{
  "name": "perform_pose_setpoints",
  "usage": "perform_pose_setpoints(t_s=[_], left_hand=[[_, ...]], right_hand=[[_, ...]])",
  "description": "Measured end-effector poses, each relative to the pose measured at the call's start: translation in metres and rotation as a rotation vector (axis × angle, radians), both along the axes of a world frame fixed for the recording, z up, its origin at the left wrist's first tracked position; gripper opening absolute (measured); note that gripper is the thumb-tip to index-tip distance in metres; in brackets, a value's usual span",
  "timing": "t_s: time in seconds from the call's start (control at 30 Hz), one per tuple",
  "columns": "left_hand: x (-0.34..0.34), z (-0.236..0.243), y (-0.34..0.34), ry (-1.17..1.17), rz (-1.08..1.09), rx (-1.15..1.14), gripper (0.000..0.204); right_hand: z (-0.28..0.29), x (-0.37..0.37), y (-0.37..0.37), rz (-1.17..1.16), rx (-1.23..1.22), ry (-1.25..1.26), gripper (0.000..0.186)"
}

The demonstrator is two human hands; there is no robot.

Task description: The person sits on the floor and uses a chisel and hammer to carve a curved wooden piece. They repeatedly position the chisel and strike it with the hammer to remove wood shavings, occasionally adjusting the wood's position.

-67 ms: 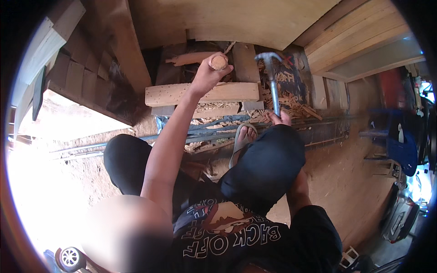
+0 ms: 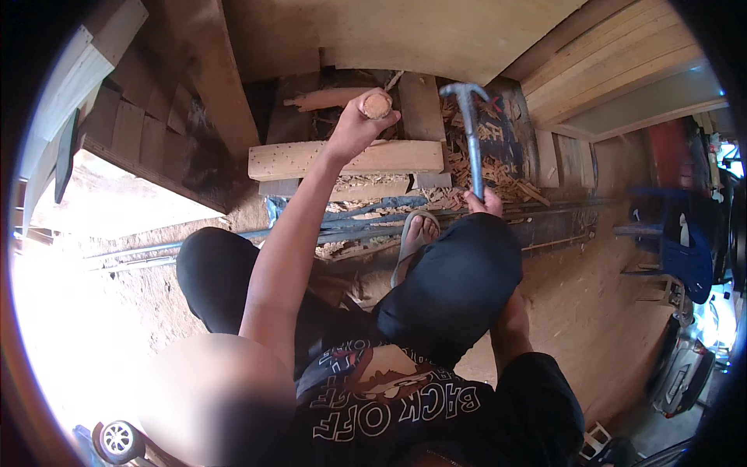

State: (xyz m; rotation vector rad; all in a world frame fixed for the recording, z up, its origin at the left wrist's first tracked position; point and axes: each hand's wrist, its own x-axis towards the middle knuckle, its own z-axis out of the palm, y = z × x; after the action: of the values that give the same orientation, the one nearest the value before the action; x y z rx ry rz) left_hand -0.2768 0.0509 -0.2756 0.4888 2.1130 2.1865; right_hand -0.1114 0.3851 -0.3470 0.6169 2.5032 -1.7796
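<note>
My left hand (image 2: 356,132) is closed around an upright round wooden piece (image 2: 377,106), its pale, worn end facing up. The fist hides the lower part of that piece, so I cannot tell what kind of tool or peg it is. Below the wrist lies a thick wooden beam (image 2: 405,158), dotted with small holes or marks toward its left end. By my right knee, my right hand (image 2: 485,202) grips the lower end of a claw hammer (image 2: 473,140). The hammer's metal head is raised to the right of the wooden piece and apart from it.
Wood chips (image 2: 506,175) are heaped right of the beam. A broken wood strip (image 2: 331,99) lies beyond it. A large wooden panel (image 2: 405,39) spans the far side, with stacked boards (image 2: 615,62) at the right. My sandalled foot (image 2: 420,229) rests close to the beam's near side.
The hammer has shifted slightly to the right, its head a little nearer upright. My left hand and the wooden piece have hardly moved.
</note>
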Motion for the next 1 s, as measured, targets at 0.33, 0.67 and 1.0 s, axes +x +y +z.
perform_pose_setpoints(t_s=[0.33, 0.67, 1.0], left_hand=[[-0.007, 0.003, 0.0, -0.02, -0.081, -0.023, 0.018], [0.007, -0.012, -0.017, -0.065, 0.023, 0.06, 0.017], [0.019, -0.009, -0.023, -0.122, 0.032, 0.007, 0.017]], right_hand=[[0.127, -0.035, -0.01, 0.409, 0.146, -0.051, 0.02], [0.153, -0.009, -0.029, 0.33, 0.06, -0.026, 0.016], [0.134, 0.0, -0.022, 0.239, 0.06, -0.031, 0.015]])
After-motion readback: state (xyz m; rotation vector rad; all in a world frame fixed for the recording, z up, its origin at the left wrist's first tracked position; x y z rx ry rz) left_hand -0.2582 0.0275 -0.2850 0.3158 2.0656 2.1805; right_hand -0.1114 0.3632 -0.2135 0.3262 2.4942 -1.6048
